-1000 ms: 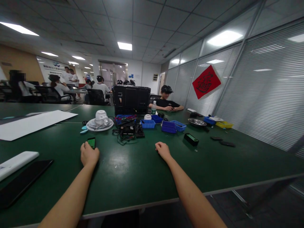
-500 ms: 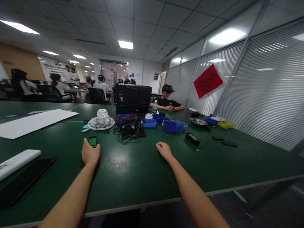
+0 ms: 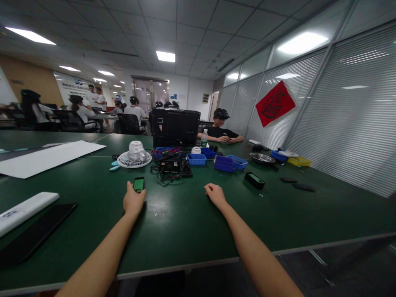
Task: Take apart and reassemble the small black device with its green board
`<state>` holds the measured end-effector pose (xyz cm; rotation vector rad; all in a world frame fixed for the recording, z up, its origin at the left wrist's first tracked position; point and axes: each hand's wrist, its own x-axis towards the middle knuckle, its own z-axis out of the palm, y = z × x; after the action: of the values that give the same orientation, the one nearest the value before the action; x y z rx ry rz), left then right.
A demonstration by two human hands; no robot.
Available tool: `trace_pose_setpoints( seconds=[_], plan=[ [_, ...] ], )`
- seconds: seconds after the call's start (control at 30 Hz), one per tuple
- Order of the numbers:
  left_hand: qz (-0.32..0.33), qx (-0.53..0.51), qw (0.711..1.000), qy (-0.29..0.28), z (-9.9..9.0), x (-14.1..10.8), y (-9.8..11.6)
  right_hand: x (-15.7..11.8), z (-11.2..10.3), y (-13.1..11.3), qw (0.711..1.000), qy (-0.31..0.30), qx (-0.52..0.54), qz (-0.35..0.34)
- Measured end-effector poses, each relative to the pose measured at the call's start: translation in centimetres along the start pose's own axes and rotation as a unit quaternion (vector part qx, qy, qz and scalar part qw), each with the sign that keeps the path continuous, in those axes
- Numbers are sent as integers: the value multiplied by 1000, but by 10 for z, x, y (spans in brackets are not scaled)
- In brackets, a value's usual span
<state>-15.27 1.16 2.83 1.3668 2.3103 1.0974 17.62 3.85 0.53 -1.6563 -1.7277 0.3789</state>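
Note:
My left hand (image 3: 134, 201) is closed round a small black-framed green circuit board (image 3: 139, 185), its thumb along the left edge. To the right, my right hand (image 3: 215, 194) rests on the green table (image 3: 173, 231) with its fingers curled in. Whatever that hand may hold is too small or hidden to name. A black box with a green top (image 3: 254, 180) lies farther right, apart from both hands. Beyond my hands is a black device with tangled cables (image 3: 169, 166).
A white fan head (image 3: 135, 156), blue bins (image 3: 196, 159), a black monitor-like panel (image 3: 175, 127) and a metal pan (image 3: 261, 158) stand farther back. White and black bars (image 3: 29, 210) lie at left. A person (image 3: 221, 130) sits across the table.
My left hand has moved right with the green circuit board in it, closer to my right hand. My right hand keeps nearly the same place and curl. The view has shifted slightly.

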Motion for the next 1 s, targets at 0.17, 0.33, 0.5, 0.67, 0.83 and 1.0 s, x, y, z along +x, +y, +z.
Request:
trace_pose_setpoints(
  seconds=[0.17, 0.33, 0.5, 0.67, 0.83, 1.0],
  plan=[
    [48, -8, 997, -61, 16, -23, 12, -6, 1, -10, 994, 83, 41, -61],
    [99, -4, 990, -97, 28, -36, 17, -9, 1, -16, 992, 93, 38, -75],
    [154, -29, 976, -152, 33, -41, 17, -14, 5, -25, 995, 55, 27, -85],
    [249, -113, 931, -241, 38, -50, 21, -22, 13, -42, 991, 35, 29, -122],
    [299, -198, 867, -347, 44, -55, 21, -36, 21, -64, 987, 27, 35, -153],
    [320, -219, 852, -353, 52, -52, 17, -54, 27, -86, 969, 24, -102, -224]
  ],
)
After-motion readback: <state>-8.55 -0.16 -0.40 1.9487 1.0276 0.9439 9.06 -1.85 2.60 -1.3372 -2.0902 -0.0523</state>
